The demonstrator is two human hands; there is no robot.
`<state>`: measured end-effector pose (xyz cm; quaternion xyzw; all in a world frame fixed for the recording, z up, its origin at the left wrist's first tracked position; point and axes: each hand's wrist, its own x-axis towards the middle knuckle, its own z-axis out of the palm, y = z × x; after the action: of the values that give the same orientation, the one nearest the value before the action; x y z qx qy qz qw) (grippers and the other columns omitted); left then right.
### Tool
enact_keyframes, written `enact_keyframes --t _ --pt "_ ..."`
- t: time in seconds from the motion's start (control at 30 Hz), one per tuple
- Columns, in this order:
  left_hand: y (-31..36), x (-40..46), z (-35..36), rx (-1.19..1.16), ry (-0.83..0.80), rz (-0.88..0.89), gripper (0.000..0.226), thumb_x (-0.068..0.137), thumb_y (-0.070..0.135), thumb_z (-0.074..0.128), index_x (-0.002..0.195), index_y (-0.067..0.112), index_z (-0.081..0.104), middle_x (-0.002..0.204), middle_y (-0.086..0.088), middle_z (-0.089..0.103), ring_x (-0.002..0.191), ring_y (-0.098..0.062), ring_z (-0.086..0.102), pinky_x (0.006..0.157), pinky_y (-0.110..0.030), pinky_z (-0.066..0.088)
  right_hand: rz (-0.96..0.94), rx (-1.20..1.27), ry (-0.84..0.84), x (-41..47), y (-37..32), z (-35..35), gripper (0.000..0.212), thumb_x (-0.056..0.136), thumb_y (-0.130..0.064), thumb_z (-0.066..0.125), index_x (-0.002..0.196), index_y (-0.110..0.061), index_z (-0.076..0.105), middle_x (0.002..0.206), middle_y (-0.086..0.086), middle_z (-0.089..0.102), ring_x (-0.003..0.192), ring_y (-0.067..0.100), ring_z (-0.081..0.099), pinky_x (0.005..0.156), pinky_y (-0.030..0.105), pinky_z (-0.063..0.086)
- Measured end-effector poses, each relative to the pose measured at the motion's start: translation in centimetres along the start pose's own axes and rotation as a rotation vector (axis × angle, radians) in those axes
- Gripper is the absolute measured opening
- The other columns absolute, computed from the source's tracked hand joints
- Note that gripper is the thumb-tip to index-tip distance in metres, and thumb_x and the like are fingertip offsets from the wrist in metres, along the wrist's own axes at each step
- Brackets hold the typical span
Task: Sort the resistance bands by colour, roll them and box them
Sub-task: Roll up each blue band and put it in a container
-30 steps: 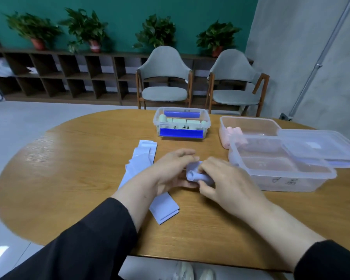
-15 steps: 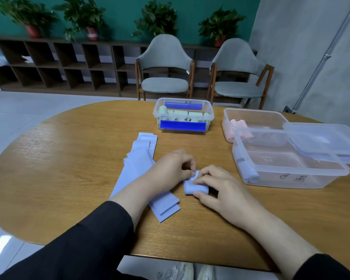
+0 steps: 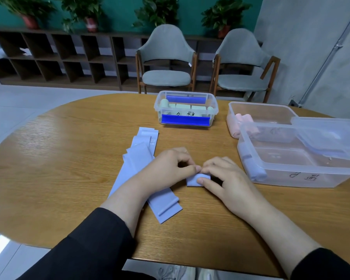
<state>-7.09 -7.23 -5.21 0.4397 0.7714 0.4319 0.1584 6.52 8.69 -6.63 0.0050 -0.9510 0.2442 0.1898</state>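
Observation:
A pale lilac band (image 3: 196, 179) lies on the wooden table (image 3: 69, 158) between my hands, partly rolled. My left hand (image 3: 166, 168) pinches its upper left edge and my right hand (image 3: 222, 180) pinches its right side, thumb on top. Several flat lilac bands (image 3: 137, 156) lie in a pile under my left wrist. A clear box (image 3: 291, 158) at the right holds a rolled lilac band (image 3: 253, 168). Behind it a box (image 3: 261, 112) holds rolled pink bands (image 3: 245, 120). A far box (image 3: 186, 110) holds pale green rolls.
A clear lid (image 3: 331, 136) rests across the near right box. Two grey chairs (image 3: 166, 63) stand beyond the table's far edge, with shelves and potted plants behind. The table's near edge runs just under my forearms.
The roll has come down from my hands onto the table. Both hands now hold it against the tabletop, fingertips together over it.

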Motion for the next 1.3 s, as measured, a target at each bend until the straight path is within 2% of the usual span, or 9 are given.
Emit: enact_keyframes --t 0.13,0.3,0.43,0.73,0.87,0.93,1.07,1.2,1.3 --pt "0.0 0.1 -0.1 0.005 -0.004 0.018 0.009 0.087 0.023 0.078 0.091 0.02 0.07 0.091 0.005 0.066 0.083 -0.002 0.058 0.078 -0.019 0.046 0.046 0.012 0.015 0.2 0.0 0.1 0.022 0.094 -0.043 0.058 0.109 -0.031 0.068 0.1 -0.019 0.056 0.101 0.007 0.052 0.09 0.039 0.046" --pt "-0.3 0.3 -0.1 0.06 0.013 0.008 0.008 0.089 0.021 0.075 0.081 0.021 0.073 0.093 0.006 0.065 0.089 -0.009 0.061 0.085 -0.029 0.048 0.071 -0.007 0.027 0.4 -0.1 0.2 0.028 0.095 -0.046 0.053 0.109 -0.031 0.072 0.102 -0.019 0.057 0.103 0.006 0.05 0.093 0.037 0.044" --pt "-0.3 0.4 0.0 0.083 0.047 -0.004 0.009 0.09 0.026 0.074 0.083 0.021 0.075 0.092 0.008 0.065 0.088 -0.007 0.06 0.083 -0.024 0.046 0.084 -0.083 -0.061 0.4 0.0 0.2 0.04 0.089 -0.052 0.063 0.124 -0.033 0.066 0.114 -0.022 0.052 0.112 0.002 0.044 0.097 0.031 0.036" --pt "-0.1 -0.1 -0.1 0.227 -0.004 0.08 0.021 0.083 0.033 0.08 0.1 0.024 0.07 0.092 0.011 0.063 0.09 -0.004 0.056 0.076 -0.017 0.041 0.107 -0.03 0.016 0.9 0.0 0.3 0.017 0.096 -0.034 0.061 0.109 -0.025 0.068 0.099 -0.014 0.061 0.099 0.007 0.053 0.09 0.035 0.043" --pt "0.9 -0.1 -0.6 0.106 -0.013 0.023 0.025 0.089 0.024 0.076 0.111 0.028 0.066 0.097 0.015 0.068 0.091 0.005 0.059 0.079 -0.01 0.042 0.273 0.189 0.083 0.7 -0.9 -0.6 0.018 0.095 -0.029 0.066 0.113 -0.029 0.067 0.096 -0.016 0.066 0.094 0.001 0.058 0.082 0.018 0.043" --pt "1.5 0.0 -1.1 0.051 -0.017 0.021 0.023 0.091 0.023 0.074 0.112 0.029 0.067 0.102 0.014 0.07 0.094 0.003 0.061 0.084 -0.015 0.046 0.346 0.325 0.111 0.4 -1.8 -1.3 0.017 0.094 -0.027 0.068 0.111 -0.032 0.066 0.09 -0.018 0.068 0.085 -0.006 0.06 0.072 0.008 0.041" --pt "3.6 0.1 -2.2 -0.007 -0.04 0.065 0.022 0.092 0.021 0.073 0.113 0.029 0.071 0.104 0.01 0.073 0.099 -0.004 0.064 0.092 -0.028 0.049 0.376 0.366 0.111 0.2 -3.6 -3.9 0.009 0.092 -0.028 0.071 0.1 -0.03 0.072 0.09 -0.018 0.071 0.076 -0.005 0.06 0.065 0.007 0.04" --pt "7.1 0.5 -1.6 -0.07 -0.046 0.162 0.024 0.094 0.019 0.072 0.112 0.034 0.071 0.102 0.009 0.074 0.098 -0.009 0.065 0.091 -0.029 0.049 0.375 0.334 0.091 0.5 -3.8 -8.2 0.013 0.089 -0.021 0.073 0.098 -0.031 0.074 0.086 -0.018 0.073 0.082 0.002 0.063 0.074 0.014 0.046" --pt "9.4 1.7 0.4 -0.232 0.056 0.222 0.024 0.095 0.019 0.069 0.113 0.036 0.067 0.102 0.001 0.075 0.098 -0.016 0.066 0.091 -0.027 0.051 0.386 0.29 0.101 0.8 -3.5 -12.1 0.016 0.089 -0.012 0.072 0.093 -0.026 0.076 0.078 -0.018 0.071 0.081 0.0 0.058 0.07 0.005 0.04"
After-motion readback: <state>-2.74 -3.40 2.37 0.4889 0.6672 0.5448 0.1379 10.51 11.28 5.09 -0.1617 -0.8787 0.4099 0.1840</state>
